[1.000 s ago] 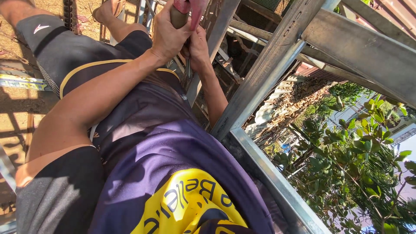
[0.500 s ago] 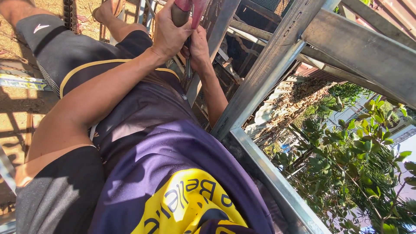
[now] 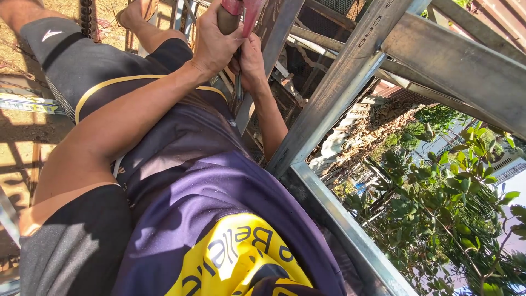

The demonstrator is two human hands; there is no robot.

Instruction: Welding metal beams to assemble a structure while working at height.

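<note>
Gripping a red power tool at the steel frame member, left hand wrapped tight on its handle, right hand closed beneath. Risking slipping off the steel, perched high above ground.

Bright sun outdoors: grey steel beams cross overhead and right, bare dirt ground lies far below left, leafy green bushes fill the right.

Both hands meet at a tool handle: left hand left of right hand, steel frame post to their right, shrub beyond.
</note>
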